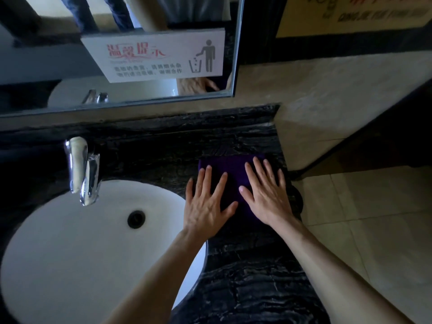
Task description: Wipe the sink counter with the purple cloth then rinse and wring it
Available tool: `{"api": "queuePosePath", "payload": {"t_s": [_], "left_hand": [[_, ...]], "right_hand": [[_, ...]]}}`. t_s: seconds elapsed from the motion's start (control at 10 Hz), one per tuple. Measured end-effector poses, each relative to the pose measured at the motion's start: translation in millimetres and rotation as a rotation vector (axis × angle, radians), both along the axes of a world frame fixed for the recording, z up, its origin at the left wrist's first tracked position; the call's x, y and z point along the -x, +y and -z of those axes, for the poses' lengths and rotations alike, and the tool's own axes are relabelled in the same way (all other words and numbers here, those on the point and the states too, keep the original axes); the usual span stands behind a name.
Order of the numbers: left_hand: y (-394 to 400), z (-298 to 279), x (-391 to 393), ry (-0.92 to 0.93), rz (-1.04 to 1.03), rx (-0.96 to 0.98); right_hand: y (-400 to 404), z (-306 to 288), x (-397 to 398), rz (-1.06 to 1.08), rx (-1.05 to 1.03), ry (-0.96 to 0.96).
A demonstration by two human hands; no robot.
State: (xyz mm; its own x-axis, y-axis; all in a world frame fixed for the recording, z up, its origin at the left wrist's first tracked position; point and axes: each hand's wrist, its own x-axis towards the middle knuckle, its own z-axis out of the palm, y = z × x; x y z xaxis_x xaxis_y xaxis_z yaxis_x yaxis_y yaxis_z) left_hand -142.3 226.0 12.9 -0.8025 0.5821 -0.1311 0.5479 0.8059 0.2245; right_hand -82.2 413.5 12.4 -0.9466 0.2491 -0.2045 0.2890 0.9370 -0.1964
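A deep purple cloth [230,174] is lying on a black tabletop [245,284] that is showing pale grey veining; a white basin [70,253] is sitting under a shiny chrome tap [81,169]; a white sign [154,54] is carrying red lettering and a grey figure.

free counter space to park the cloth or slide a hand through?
Bare black counter near the front edge, between the white basin and the counter's right edge, crossed only by the forearms. Another strip runs behind the purple cloth, from the faucet to the right wall. Crowded: both the left hand and right hand press flat on the cloth.
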Motion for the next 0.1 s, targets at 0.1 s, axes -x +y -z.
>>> {"api": "queuePosePath", "payload": {"t_s": [0.1], "left_hand": [[-5.3, -19.1, -2.3, 0.040, -0.065, -0.116]], "right_hand": [[-10.8, -24.3, 1.4, 0.059, 0.064, 0.105]]}}
